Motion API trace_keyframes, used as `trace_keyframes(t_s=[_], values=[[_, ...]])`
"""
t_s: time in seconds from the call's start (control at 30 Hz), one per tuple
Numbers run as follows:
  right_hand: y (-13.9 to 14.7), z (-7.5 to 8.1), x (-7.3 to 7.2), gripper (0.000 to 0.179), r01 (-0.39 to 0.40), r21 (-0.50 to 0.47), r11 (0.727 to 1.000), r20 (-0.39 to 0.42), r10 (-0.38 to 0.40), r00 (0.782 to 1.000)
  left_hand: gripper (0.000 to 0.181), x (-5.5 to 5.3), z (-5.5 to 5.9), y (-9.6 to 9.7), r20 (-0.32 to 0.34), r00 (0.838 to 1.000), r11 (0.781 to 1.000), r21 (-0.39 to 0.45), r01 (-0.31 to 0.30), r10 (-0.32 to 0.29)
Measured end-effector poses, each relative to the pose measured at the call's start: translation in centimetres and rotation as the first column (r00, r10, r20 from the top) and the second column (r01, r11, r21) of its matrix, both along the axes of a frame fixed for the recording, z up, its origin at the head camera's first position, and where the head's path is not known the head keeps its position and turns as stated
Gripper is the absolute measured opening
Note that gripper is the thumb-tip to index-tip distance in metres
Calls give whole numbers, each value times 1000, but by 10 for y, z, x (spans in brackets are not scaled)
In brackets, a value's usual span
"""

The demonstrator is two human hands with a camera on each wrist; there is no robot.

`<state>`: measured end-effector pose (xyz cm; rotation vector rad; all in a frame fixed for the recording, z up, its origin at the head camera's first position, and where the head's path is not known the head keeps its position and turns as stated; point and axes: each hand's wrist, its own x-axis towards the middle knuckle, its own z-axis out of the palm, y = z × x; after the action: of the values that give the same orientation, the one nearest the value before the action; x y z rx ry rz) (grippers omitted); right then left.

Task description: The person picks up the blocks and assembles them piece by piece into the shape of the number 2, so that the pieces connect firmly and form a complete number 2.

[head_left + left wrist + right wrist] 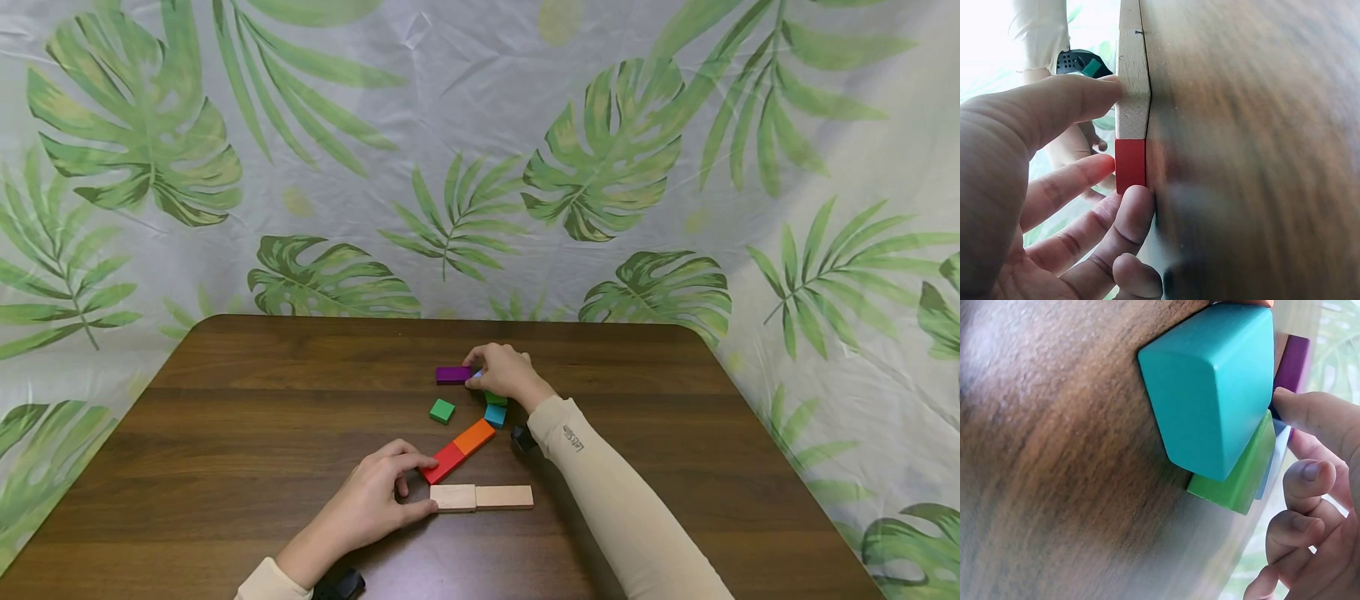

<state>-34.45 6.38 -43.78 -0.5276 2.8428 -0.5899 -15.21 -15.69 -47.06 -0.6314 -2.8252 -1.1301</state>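
My left hand (pixel 375 492) lies low with its thumb against a pale wood block (pixel 453 497) and a fingertip on a red block (pixel 442 464). In the left wrist view, another fingertip reaches the end of the red block (pixel 1130 164). An orange block (pixel 475 436) continues the line from the red one. At the far side, my right hand (pixel 508 372) pinches the right end of a purple block (pixel 452 376) between thumb and forefinger. Partly hidden under this hand are a light blue block (pixel 1279 434) and a green block (pixel 1241 472), beside a turquoise block (pixel 1210 381).
A separate small green block (pixel 442 411) lies left of the curved row. A second, tan wood block (pixel 504 497) extends right from the pale one. The brown wooden table (pixel 637 467) ends at a leaf-patterned cloth (pixel 480 125) behind it.
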Motion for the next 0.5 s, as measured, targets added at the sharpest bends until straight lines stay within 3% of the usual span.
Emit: trace_keyframes(t_s=[0.5], values=[[1, 1, -1, 31, -1, 16, 1000, -10, 1, 1000, 43, -1, 0, -1, -4, 1000, 1000, -1, 3, -3]])
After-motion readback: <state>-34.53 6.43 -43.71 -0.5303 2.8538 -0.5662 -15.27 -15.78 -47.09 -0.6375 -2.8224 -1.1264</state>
